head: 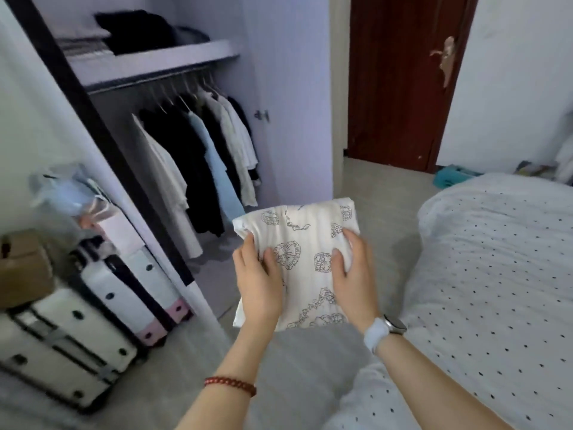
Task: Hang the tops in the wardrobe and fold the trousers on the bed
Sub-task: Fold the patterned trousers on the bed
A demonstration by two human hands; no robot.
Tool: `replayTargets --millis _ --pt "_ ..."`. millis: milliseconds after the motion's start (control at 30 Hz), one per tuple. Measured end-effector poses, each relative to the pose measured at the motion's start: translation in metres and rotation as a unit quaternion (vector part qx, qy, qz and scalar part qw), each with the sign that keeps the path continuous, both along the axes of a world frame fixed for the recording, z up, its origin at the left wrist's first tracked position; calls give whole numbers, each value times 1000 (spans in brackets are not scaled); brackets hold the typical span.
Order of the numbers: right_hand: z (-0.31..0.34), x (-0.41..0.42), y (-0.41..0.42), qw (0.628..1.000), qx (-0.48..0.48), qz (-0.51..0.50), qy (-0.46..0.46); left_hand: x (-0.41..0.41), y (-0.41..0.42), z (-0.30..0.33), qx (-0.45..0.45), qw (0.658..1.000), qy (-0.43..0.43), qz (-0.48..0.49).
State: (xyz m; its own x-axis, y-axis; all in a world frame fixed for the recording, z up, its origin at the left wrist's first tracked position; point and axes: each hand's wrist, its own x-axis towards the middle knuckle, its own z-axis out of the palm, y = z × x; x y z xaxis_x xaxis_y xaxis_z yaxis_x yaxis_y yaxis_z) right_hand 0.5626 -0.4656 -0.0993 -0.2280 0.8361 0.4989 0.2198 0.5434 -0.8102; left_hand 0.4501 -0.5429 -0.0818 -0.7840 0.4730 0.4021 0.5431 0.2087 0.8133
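between an open wardrobe (173, 125) and a dotted bed (496, 274), a person is holding a folded printed garment (305, 240) in mid-air over the floor. at far left, stacked suitcases (77, 321) are standing against the wardrobe's edge; behind them, tops are hanging from the rail (145, 80) and folded dark clothes are sitting on the shelf (148, 58) above. the left hand (257, 277), a red bead bracelet (231, 383) on its wrist, is gripping the bundle's left edge, thumb lying on top and fingers curled out of sight beneath. the right hand (350, 268), wearing a white watch (386, 332), is clasping the right edge the same way, so the two are sharing the load about evenly. the garment's long axis is running away from the person, its far end pointing toward the wardrobe's right side. whether it is a top or trousers cannot be told from its folded state. the bed is lying just to the right of the bundle, nearer the right hand, while the rail is lying up and to the left, well apart, nearer the left hand; either destination looks to call for a sideways carry.
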Motion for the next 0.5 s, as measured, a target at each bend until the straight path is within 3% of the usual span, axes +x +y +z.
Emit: replayTargets --millis 167,500 --pt "72 -127 -27 997 63 30 44 -130 -45 76 16 995 102 -5" --pt "144 -206 17 988 112 21 104 -204 -4 151 101 984 147 -28"
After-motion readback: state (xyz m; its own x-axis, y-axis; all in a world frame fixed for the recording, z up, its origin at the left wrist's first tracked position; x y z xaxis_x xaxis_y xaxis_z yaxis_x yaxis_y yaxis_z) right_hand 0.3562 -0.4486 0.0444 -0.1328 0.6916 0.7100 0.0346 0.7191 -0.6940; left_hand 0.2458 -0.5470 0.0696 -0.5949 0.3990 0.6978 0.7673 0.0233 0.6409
